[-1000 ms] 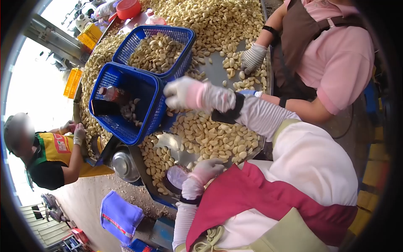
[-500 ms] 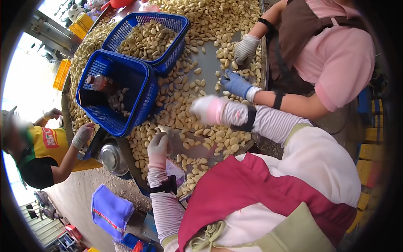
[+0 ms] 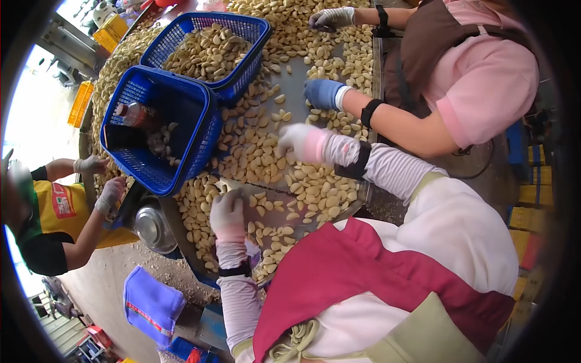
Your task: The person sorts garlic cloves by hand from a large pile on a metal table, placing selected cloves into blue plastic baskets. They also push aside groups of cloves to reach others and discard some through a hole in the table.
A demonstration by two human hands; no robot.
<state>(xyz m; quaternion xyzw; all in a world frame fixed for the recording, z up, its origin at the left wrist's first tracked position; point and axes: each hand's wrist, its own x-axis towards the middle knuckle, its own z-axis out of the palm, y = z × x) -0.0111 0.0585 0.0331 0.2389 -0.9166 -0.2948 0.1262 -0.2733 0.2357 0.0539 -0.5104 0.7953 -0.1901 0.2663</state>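
Note:
My left hand (image 3: 227,213), in a white knit glove, is curled over the near part of the metal table (image 3: 257,192). A whitish bit lies at its fingertips, and I cannot make out what the fingers hold. My right hand (image 3: 299,143), gloved too, is over the middle of the table with its fingers bent and a little apart. Nothing shows in them. Under and around both hands are many flat, pale, oval pieces (image 3: 321,184), like large beans or cloves. A clear plastic bag (image 3: 253,251) lies beside my left wrist.
Two blue baskets stand ahead: the far basket (image 3: 261,51) holds pale pieces, the near basket (image 3: 203,142) a bottle (image 3: 136,114) and a dark object. A co-worker's blue-gloved hand (image 3: 327,94) is close to my right hand. Another person (image 3: 57,209) works at left, near a metal bowl (image 3: 154,228).
My right hand has slowed from a blur and shifted slightly up. My left hand stays nearly in place. The right co-worker's far hand has moved away up the table; their blue-gloved hand has moved slightly too.

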